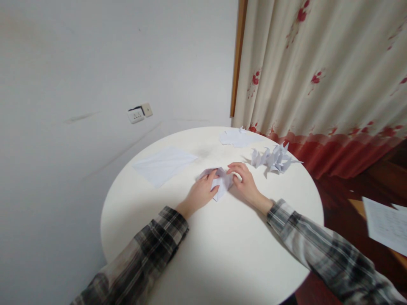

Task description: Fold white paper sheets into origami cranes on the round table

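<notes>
A partly folded sheet of white paper (223, 183) lies on the round white table (216, 254) between my hands. My left hand (203, 189) rests over its left side, holding it with the thumb on the near part and the fingers at the upper flap. At the paper's right edge is my right hand (245, 181), its fingers curved and the index finger and thumb apart. Whether its fingertips touch the paper is hard to make out. Several folded white paper cranes (276, 159) are bunched together beyond my right hand.
A flat creased paper sheet (163, 164) lies at the table's left. More white sheets (238, 138) lie at the far edge, a small folded piece on them. A wall with a socket (136, 115) stands behind; a flowered curtain (305, 84) hangs right. Written papers (386, 222) lie beyond the table.
</notes>
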`<state>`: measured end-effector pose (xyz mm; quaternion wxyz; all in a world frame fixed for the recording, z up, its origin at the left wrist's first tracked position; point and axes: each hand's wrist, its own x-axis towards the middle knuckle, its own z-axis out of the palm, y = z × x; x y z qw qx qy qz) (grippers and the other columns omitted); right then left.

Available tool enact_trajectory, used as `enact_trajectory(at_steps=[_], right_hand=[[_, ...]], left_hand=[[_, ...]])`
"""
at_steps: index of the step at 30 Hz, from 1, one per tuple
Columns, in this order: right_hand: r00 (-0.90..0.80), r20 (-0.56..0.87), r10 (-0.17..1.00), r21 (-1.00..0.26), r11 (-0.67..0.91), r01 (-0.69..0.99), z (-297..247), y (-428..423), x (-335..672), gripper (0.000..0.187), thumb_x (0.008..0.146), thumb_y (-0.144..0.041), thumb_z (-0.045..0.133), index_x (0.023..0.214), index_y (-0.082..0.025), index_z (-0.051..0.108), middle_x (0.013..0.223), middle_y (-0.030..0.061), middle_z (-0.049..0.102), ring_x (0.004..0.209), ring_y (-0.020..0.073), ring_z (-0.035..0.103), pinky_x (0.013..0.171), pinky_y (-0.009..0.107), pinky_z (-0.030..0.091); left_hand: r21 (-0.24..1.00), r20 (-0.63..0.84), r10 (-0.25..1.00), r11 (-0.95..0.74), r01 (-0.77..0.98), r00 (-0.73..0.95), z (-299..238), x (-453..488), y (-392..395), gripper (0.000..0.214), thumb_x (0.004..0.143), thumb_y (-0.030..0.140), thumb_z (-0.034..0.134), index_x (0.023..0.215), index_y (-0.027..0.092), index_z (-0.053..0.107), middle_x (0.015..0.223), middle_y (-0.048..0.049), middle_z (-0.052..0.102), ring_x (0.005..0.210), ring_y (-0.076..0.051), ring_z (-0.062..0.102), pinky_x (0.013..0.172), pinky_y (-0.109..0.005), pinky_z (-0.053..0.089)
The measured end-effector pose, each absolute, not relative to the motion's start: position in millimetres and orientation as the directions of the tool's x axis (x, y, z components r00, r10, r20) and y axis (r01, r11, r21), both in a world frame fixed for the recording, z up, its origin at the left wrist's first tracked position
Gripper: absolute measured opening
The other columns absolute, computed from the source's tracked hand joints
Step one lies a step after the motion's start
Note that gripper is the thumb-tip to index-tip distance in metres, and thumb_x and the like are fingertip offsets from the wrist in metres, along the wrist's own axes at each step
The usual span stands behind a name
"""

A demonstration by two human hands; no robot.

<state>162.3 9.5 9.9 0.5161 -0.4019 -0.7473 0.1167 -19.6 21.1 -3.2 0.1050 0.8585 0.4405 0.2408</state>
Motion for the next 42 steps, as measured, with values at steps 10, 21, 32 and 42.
enact_trajectory(at_steps=[10, 21, 32, 42], right_hand=[[-0.256, 0.673, 0.694, -0.475, 0.671, 0.570, -4.7, 18.9, 165.6, 0.048, 0.062, 0.008, 0.038, 0.082, -0.023, 0.067, 0.108, 0.0037, 0.057, 0.102, 0.0190, 0.048, 0.089, 0.039, 0.040], [-0.224, 0.622, 0.750, -0.496, 0.599, 0.628, -2.6, 16.7, 165.6, 0.029, 0.072, -0.001, 0.048, 0.081, -0.021, 0.067, 0.105, 0.0056, 0.058, 0.101, 0.0197, 0.050, 0.089, 0.038, 0.040], [-0.280, 0.625, 0.729, -0.417, 0.615, 0.669, -1.2, 15.5, 166.0, 0.022, 0.075, -0.010, 0.051, 0.088, -0.021, 0.064, 0.108, 0.0061, 0.057, 0.101, 0.0203, 0.050, 0.088, 0.039, 0.040], [-0.378, 0.607, 0.699, -0.257, 0.623, 0.739, 2.9, 14.9, 166.9, 0.014, 0.080, -0.017, 0.053, 0.089, -0.020, 0.063, 0.108, 0.0097, 0.056, 0.099, 0.0219, 0.049, 0.084, 0.037, 0.041]], left_hand=[[0.380, 0.310, 0.830, -0.556, 0.740, 0.465, -4.2, -20.1, 22.4, 0.057, 0.080, 0.022, 0.048, 0.132, 0.016, 0.025, 0.119, -0.0094, 0.056, 0.110, -0.024, 0.051, 0.092, -0.040, 0.041], [0.369, 0.338, 0.777, -0.629, 0.685, 0.532, -8.4, -20.9, 22.7, 0.058, 0.080, 0.024, 0.049, 0.133, 0.014, 0.026, 0.125, -0.0126, 0.050, 0.116, -0.024, 0.045, 0.097, -0.041, 0.037], [0.301, 0.335, 0.715, -0.698, 0.649, 0.614, -10.8, -21.2, 21.9, 0.053, 0.079, 0.023, 0.049, 0.129, 0.015, 0.035, 0.130, -0.0127, 0.046, 0.121, -0.023, 0.041, 0.102, -0.040, 0.032], [0.249, 0.329, 0.665, -0.746, 0.617, 0.671, -8.6, -17.8, 20.6, 0.037, 0.083, 0.028, 0.045, 0.118, 0.015, 0.049, 0.125, -0.0103, 0.052, 0.123, -0.021, 0.040, 0.105, -0.038, 0.030]])
